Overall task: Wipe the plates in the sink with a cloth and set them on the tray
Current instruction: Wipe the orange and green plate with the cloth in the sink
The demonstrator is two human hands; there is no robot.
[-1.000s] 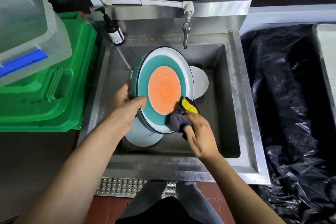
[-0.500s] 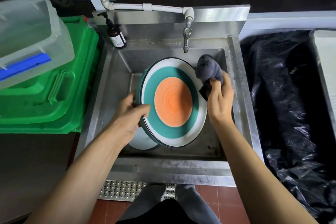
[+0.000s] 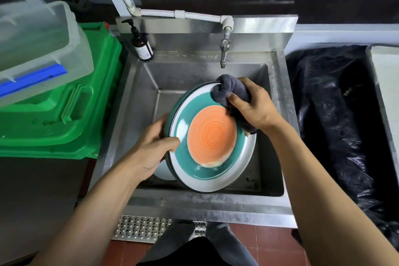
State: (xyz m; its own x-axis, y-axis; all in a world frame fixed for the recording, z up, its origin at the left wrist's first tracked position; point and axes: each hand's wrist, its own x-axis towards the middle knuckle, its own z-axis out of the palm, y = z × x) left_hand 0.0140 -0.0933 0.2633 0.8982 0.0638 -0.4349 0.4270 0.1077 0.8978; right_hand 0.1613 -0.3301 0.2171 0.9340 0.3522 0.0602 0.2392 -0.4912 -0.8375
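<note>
Grey cloth (image 3: 232, 90) bunched in my right hand (image 3: 253, 106), fingers gripping it against the plate's (image 3: 212, 136) far rim. Left hand (image 3: 151, 147) pinches the left edge, tilted over the sink (image 3: 138, 97). Wiping underway; next, sweep toward the wet near rim.
</note>
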